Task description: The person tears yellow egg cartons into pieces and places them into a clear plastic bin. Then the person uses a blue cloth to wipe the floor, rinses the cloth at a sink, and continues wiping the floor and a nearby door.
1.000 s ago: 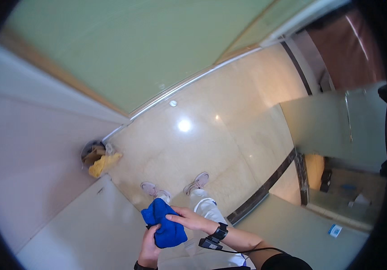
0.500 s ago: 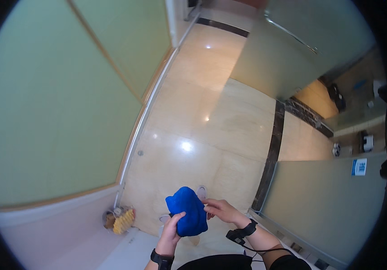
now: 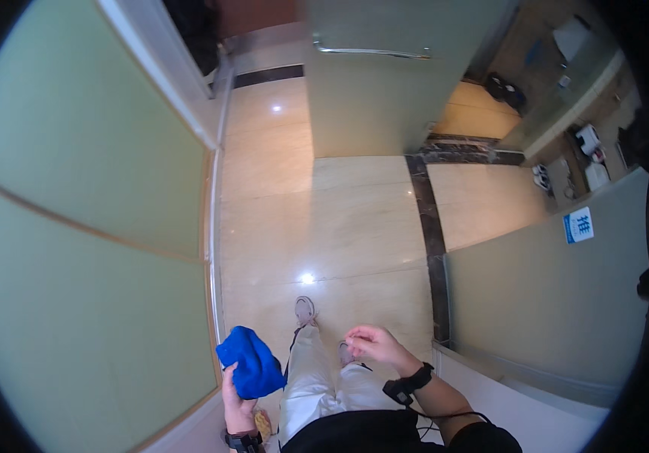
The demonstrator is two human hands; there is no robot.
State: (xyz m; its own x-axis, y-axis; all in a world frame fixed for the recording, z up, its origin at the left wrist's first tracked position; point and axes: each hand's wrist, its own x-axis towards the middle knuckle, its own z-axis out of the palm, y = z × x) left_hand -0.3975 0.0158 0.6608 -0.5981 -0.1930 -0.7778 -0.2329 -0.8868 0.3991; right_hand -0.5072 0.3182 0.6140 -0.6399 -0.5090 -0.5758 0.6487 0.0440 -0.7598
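Note:
A folded blue cloth hangs bunched in my left hand, at the lower left of the head view. The thumb of that hand lies over the cloth's near side, and the other fingers are hidden behind it. My right hand is apart from the cloth, raised in front of my body. Its fingers are loosely bent, with a small gap to the thumb, and nothing shows in them. Each wrist wears a black strap; a cable runs from the right one along my forearm.
Green panels line the left side. Ahead, a frosted glass door with a metal handle stands over the tiled floor. Another frosted panel is at right, with shoes beyond. A yellowish thing shows beside my left wrist.
My view has turned to the right, and a foot has stepped forward. My right hand has come off the blue cloth, which my left hand has carried to the left.

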